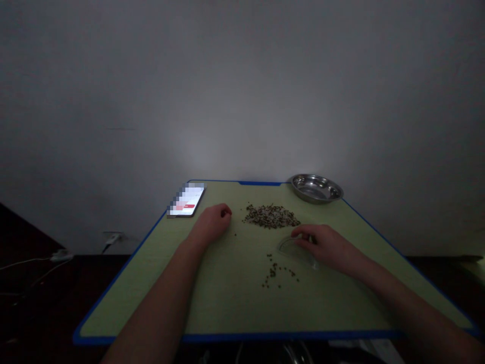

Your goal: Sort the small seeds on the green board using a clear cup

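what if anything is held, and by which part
The right hand holds a clear curved object by its upper edge; whether the left hand holds anything cannot be told.

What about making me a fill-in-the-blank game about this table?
1. The table has edges coloured ____.
2. The ____ hand holds the clear object.
3. The left hand is between the pile of small dark pieces and the lit ____.
4. The bowl is made of shiny ____.

Missing words: blue; right; phone; metal.
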Demonstrator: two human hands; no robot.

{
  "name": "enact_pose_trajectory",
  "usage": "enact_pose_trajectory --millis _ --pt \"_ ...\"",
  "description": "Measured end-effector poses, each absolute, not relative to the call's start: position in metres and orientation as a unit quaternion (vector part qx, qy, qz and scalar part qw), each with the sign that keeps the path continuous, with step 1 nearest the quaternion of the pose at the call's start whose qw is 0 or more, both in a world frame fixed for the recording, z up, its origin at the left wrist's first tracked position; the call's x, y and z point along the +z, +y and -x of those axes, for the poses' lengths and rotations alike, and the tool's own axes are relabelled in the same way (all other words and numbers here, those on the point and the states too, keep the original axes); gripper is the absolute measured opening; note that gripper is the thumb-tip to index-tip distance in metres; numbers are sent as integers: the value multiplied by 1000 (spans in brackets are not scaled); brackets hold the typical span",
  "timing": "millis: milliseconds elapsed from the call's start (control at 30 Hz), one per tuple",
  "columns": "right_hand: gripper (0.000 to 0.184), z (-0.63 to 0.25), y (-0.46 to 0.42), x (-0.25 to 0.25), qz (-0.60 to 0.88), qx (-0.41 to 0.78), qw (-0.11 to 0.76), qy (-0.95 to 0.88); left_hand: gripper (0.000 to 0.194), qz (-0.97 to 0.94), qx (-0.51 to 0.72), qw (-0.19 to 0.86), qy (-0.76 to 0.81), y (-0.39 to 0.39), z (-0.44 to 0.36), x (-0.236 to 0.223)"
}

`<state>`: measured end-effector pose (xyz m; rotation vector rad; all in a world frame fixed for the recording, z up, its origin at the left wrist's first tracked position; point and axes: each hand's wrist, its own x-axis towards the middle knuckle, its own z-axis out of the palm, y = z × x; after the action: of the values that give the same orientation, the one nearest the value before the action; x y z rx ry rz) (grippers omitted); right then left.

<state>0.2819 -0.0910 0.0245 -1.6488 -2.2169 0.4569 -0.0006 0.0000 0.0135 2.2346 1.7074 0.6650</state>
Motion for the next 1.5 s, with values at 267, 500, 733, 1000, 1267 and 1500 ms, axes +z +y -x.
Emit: enact_pose_trajectory --millis 267,500,733,1000,1267,1500 --pt "24 -283 -92 23 588 153 165 -777 27 -770 222 123 586 -1 0 14" --pt "23 -268 -82 23 569 140 156 -795 27 -770 226 122 584 1 0 13" --pt "20 -245 -76 30 526 148 159 -822 28 -772 223 120 582 1 0 14" --pt "18 -239 -91 25 472 212 165 -840 28 -770 224 118 586 1 0 13" --pt "16 -239 -106 22 463 252 174 -831 29 -775 217 113 583 -2 -2 17" --pt "16 -238 -116 23 474 273 167 -820 29 -773 224 117 582 -1 -1 14"
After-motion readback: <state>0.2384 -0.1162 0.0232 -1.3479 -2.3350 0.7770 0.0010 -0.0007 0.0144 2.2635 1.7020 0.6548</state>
